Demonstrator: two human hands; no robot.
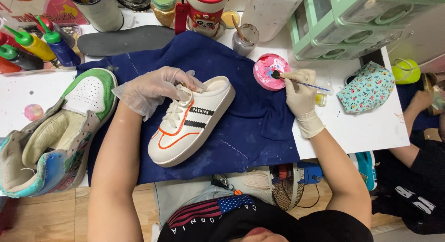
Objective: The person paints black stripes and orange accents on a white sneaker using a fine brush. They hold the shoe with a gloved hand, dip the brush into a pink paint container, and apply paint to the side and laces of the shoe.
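Left hand, in a loose clear glove, is curled over the tongue and top laces of the white shoe, pinning it on the blue cloth at the middle of the table. Right hand, gloved, pinches a thin brush, its dark tip dipping into the pink palette just beyond the cloth. The shoe looks light and fairly stiff in the sole, soft at the upper, and smooth enough to slide; the collar or tongue is probably the safest hold, clear of the orange outline. A second, green-toed shoe lies to the left.
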